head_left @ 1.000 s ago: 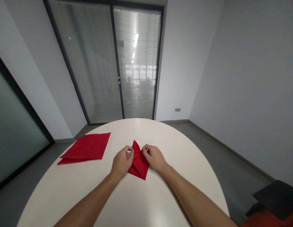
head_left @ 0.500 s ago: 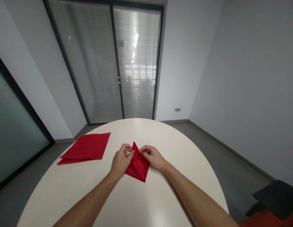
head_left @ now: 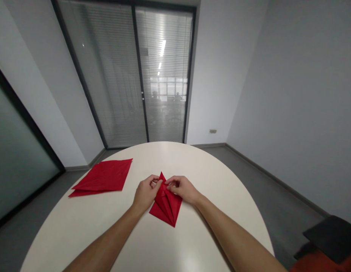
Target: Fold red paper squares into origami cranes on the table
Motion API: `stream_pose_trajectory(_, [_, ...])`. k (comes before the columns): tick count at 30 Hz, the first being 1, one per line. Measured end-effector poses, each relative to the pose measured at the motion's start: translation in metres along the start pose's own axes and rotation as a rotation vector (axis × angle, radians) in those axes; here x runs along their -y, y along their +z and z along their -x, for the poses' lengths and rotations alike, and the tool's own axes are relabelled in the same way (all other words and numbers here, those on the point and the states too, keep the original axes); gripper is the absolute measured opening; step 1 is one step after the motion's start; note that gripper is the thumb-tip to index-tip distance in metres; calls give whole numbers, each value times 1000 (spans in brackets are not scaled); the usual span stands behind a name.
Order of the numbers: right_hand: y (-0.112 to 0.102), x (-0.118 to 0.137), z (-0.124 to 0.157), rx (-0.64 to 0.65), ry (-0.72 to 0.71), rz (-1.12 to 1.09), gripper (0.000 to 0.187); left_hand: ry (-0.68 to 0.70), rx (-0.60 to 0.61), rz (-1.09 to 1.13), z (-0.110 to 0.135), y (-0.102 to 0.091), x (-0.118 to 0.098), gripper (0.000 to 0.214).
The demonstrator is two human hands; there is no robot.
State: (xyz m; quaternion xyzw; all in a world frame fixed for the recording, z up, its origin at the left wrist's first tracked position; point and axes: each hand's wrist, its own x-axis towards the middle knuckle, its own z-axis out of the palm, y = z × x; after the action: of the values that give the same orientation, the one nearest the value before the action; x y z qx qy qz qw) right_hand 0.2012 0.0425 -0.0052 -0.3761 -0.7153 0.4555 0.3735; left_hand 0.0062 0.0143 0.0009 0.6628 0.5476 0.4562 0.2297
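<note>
The folded red sheet [head_left: 166, 207] lies near the middle of the round white table [head_left: 221, 185], with one narrow corner directed at the table's far edge and another toward its near side. Several creases run down its face and gather at the near corner.

Above the table's middle, the left hand [head_left: 146, 192] is at the sheet's left side, close to the far corner; its thumb and curled fingers pinch the edge there. The right hand [head_left: 184, 189] is at the opposite side, thumb and forefinger touching the upper folds. I cannot tell whether those two fingertips grip a layer between them or only rest on it.

On the left part of the table, near its rim and well apart from the hands, lies a larger stack of red sheets [head_left: 104, 175], its layers slightly fanned at the near left. Beyond the table's far edge are glass panels [head_left: 118, 87] with blinds and dark frames. Off the table's right side, low down, is a black object [head_left: 331, 238] with something orange-red [head_left: 311, 263] below it, blurred.
</note>
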Motion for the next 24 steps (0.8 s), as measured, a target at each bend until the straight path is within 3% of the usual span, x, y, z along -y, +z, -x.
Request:
stream_pose_trajectory(13, [2, -2, 1, -35, -67, 163, 31, -11, -7, -46, 1, -1, 0, 19])
stream_pose_trajectory(17, [4, 12, 4, -55, -176, 229, 31, -18, -8, -117, 1, -2, -1, 21])
stream_pose_trajectory(21, [10, 33, 11, -75, -268, 294, 12, -45, -35, -140, -1, -3, 2, 21])
stream_pose_trajectory(24, [15, 39, 15, 6, -282, 339, 13, -63, -30, -132, -3, -3, 5, 20])
